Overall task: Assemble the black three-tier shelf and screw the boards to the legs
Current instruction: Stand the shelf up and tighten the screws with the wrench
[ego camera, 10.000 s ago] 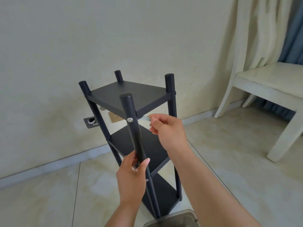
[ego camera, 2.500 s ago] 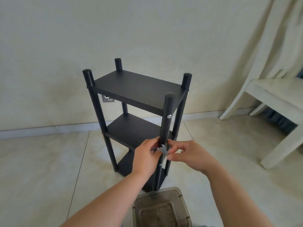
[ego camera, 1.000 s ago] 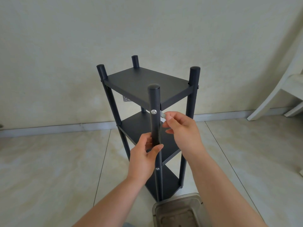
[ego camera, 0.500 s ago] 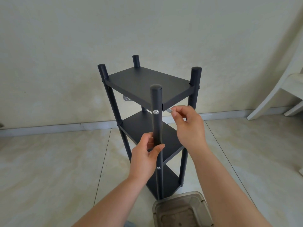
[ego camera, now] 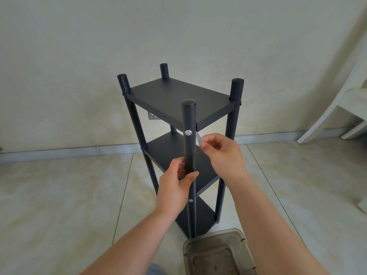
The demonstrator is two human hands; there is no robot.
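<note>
1. The black three-tier shelf [ego camera: 178,98] stands upright on the tiled floor [ego camera: 59,195], close to the pale wall [ego camera: 119,36], with all three boards sitting between four round legs.
2. The top board [ego camera: 174,100] sits just below the leg tops; the middle board [ego camera: 168,153] is partly hidden behind the hands, and the bottom board [ego camera: 200,217] lies down near the floor.
3. A white chair [ego camera: 337,108] stands well apart at the right edge, only partly in frame.
4. Down at the bottom edge, just in front of the shelf's foot, is a translucent grey-brown plastic box [ego camera: 216,253], open at the top. Something flat seems to lie on its bottom, but through the cloudy plastic I cannot tell what.
5. The near leg [ego camera: 189,147] rises right in the middle of the view, touching the corners of the boards.
6. The left hand [ego camera: 174,187] wraps that near leg between the top and middle boards, thumb across the front, fingers curled behind.
7. The right hand [ego camera: 222,149] hovers just right of the leg, fingertips pinching a small silvery tool [ego camera: 198,138] that angles up toward the top board's corner.
8. A silver screw head [ego camera: 188,132] shows on the leg at top-board level, and a second screw [ego camera: 190,200] lower down, just under the left hand.
</note>
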